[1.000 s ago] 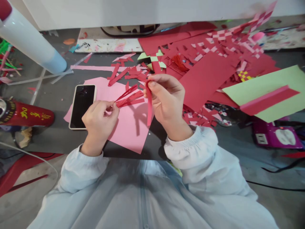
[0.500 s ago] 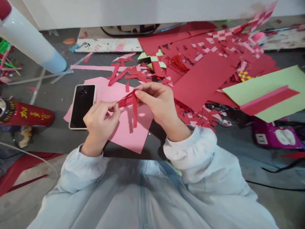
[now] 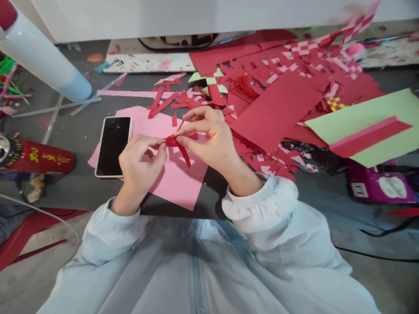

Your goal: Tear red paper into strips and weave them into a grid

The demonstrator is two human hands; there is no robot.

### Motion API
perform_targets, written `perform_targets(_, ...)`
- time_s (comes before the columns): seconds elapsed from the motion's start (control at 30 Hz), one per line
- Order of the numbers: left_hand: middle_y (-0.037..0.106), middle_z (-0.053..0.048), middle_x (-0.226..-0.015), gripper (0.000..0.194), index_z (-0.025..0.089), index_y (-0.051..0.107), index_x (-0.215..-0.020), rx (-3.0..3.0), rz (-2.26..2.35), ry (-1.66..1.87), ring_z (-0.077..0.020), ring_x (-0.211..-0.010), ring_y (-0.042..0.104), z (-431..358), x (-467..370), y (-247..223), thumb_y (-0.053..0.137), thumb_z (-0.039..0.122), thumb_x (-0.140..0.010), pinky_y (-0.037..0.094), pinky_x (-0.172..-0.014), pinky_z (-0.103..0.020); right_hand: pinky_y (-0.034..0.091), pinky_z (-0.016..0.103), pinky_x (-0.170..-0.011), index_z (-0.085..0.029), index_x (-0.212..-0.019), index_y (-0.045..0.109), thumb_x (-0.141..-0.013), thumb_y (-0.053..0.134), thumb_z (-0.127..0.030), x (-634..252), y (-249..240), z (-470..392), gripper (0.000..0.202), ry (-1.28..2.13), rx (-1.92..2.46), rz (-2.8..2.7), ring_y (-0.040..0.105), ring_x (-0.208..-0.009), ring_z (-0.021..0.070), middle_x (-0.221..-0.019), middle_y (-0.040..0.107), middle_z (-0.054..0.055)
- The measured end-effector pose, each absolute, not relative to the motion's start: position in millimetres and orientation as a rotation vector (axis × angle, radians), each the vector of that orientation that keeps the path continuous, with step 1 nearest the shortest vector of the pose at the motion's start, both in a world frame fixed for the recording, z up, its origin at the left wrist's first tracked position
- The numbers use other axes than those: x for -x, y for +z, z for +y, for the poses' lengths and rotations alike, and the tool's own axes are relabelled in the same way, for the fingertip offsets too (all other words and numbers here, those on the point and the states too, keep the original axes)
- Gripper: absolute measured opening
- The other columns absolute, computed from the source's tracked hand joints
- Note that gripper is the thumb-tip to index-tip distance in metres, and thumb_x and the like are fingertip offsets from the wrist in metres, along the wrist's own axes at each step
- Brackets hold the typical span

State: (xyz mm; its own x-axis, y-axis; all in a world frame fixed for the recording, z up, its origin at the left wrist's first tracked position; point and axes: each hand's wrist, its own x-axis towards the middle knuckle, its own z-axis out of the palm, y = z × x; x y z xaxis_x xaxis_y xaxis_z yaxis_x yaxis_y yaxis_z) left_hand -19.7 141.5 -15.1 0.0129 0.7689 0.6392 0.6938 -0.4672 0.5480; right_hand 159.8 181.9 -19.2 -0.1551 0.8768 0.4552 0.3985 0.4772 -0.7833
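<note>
My left hand (image 3: 140, 160) pinches the left end of a bundle of red paper strips (image 3: 184, 156) between thumb and forefinger. Close by, my right hand (image 3: 212, 141) has its thumb and forefinger closed on the same strips, its other fingers raised and bent. One strip hangs down between the hands, and another piece sticks out behind the right fingers. Just where the strips join is hidden by the fingertips. Beneath the hands lies a pink paper sheet (image 3: 178, 192). A phone (image 3: 113, 146) with a dark screen rests partly on that sheet, left of my left hand.
Red and pink paper scraps (image 3: 163, 102) and a large red sheet (image 3: 278, 107) cover the back and right. A light green sheet (image 3: 369, 117) lies at the right, near a purple packet (image 3: 381, 183). On the left are a red can (image 3: 42, 155) and a white-blue bottle (image 3: 42, 56).
My right hand has moved left and slightly down, closer to my left hand, and its fingers have lifted apart. The stretched red strips are now bunched, with the hanging strip tilted.
</note>
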Motion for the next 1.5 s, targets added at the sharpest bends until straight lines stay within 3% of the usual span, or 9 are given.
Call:
perform_targets(0.17,0.070,0.001,-0.077,0.007,0.020,0.066,-0.079,-2.069,1.602,1.471,-0.0109,-0.070,0.064,142,21,-17,0.063,0.016,-0.083,0.053,-0.061,-0.022,0.041,0.052,-0.107,-0.026,-0.075,0.074,-0.073,0.079,-0.020,-164,-15,184,0.008,0.667,1.046,-1.815,0.060,-0.115,0.0264,-0.116,0.072,0.000)
perform_targets(0.37,0.068,0.002,-0.075,0.005,0.020,0.064,-0.076,-1.864,1.620,1.456,-0.0105,-0.067,0.064,141,20,-18,0.062,0.017,-0.080,0.054,-0.064,-0.022,0.043,0.052,-0.105,-0.024,-0.071,0.069,-0.070,0.079,-0.019,-164,-11,184,0.011,0.810,0.997,-1.822,0.068,-0.099,0.0245,-0.088,0.077,0.001)
perform_targets(0.5,0.070,0.001,-0.076,0.005,0.021,0.063,-0.076,-1.742,1.616,1.404,-0.0115,-0.068,0.066,142,19,-17,0.063,0.023,-0.081,0.056,-0.067,-0.024,0.056,0.039,-0.087,-0.022,-0.084,0.068,-0.072,0.075,-0.021,-162,-13,183,0.014,0.991,0.979,-1.742,0.070,-0.080,0.0177,-0.083,0.074,0.001)
perform_targets(0.67,0.075,-0.002,-0.083,0.016,0.021,0.068,-0.086,-1.623,1.397,1.284,-0.0142,-0.073,0.071,143,18,-16,0.073,0.033,-0.078,0.059,-0.067,-0.024,0.060,0.031,-0.079,-0.021,-0.086,0.067,-0.071,0.076,-0.019,-161,-13,182,0.018,1.072,0.937,-1.608,0.072,-0.081,0.0151,-0.087,0.074,0.000)
perform_targets(0.9,0.077,-0.005,-0.076,0.023,0.019,0.075,-0.076,-1.491,1.462,1.160,-0.0167,-0.069,0.073,140,19,-12,0.076,0.041,-0.080,0.060,-0.064,-0.026,0.061,0.032,-0.081,-0.019,-0.085,0.070,-0.070,0.077,-0.014,-164,-13,186,0.018,1.047,0.954,-1.523,0.072,-0.079,0.0151,-0.086,0.074,0.001)
perform_targets(1.23,0.078,-0.004,-0.074,0.016,0.020,0.076,-0.074,-1.507,1.521,1.193,-0.0155,-0.068,0.073,141,20,-12,0.077,0.034,-0.080,0.059,-0.063,-0.024,0.062,0.031,-0.076,-0.022,-0.083,0.069,-0.074,0.073,-0.013,-170,-11,190,0.013,0.987,0.943,-1.496,0.071,-0.079,0.0148,-0.086,0.074,0.000)
perform_targets(1.5,0.079,-0.008,-0.095,0.033,0.018,0.077,-0.094,-1.462,1.443,1.238,-0.0183,-0.084,0.076,143,19,-13,0.081,0.045,-0.075,0.063,-0.078,-0.028,0.060,0.032,-0.079,-0.022,-0.088,0.070,-0.076,0.067,-0.012,-173,-8,187,0.016,0.972,0.932,-1.600,0.069,-0.082,0.0149,-0.089,0.074,0.000)
